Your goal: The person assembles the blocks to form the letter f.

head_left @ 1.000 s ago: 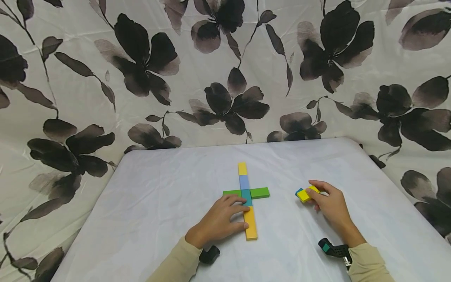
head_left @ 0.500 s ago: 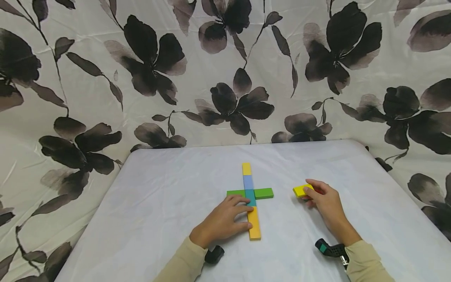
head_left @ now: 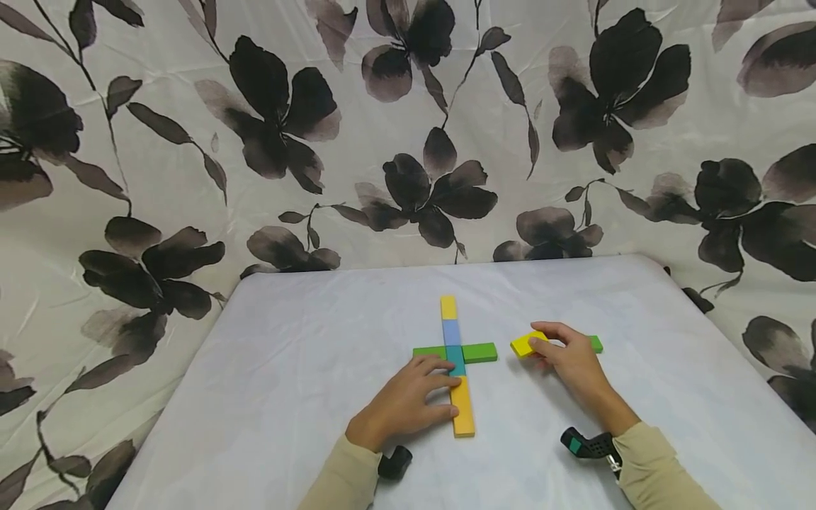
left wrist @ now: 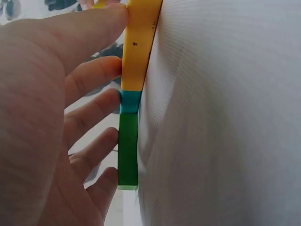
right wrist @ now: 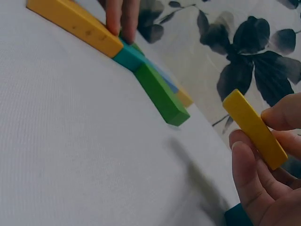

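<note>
Tabletop setting for filmed handwork, screened by printed fabric (head_left: 357, 142); whether it belongs to a home, a lab or a studio cannot be determined. The fabric, pale and lightly creased, with dark flowers and leaves, fills the background and extends past the left and right edges of the table (head_left: 287, 340). The table has rounded far corners and a white covering (left wrist: 225, 113), whose fine weave is visible in the left wrist view. Coloured blocks (head_left: 465, 405) lie upon it, and black devices (head_left: 395, 464), one worn at each wrist, mark the place as a recording setup.
</note>
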`<state>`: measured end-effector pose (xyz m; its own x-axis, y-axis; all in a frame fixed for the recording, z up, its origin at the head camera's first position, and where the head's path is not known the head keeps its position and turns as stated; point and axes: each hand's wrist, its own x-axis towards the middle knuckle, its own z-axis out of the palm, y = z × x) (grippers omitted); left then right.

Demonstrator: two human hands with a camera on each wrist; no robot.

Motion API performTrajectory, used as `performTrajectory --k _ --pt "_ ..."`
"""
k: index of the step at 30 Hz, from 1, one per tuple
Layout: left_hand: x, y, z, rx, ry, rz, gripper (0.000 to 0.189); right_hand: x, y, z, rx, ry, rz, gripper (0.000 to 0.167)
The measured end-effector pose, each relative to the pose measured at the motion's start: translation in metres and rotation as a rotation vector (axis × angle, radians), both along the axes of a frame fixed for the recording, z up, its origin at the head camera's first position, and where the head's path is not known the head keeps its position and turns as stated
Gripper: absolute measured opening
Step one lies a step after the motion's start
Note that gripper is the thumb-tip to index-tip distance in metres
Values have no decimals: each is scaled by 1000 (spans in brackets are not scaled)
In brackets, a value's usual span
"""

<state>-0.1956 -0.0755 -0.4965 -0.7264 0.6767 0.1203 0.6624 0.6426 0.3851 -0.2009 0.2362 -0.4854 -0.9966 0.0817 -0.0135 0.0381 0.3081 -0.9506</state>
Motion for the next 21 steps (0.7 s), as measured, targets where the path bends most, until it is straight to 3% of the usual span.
performTrajectory --k 8,14,21 --pt "3 0 -1 5 15 -2 46 -8 -10 1 -21 -8 28 50" --pt "0 -1 1 20 26 -4 45 -19 -15 3 -106 2 63 51" --pt "-1 0 -3 38 4 -11 45 -32 -22 6 -161 32 82 52"
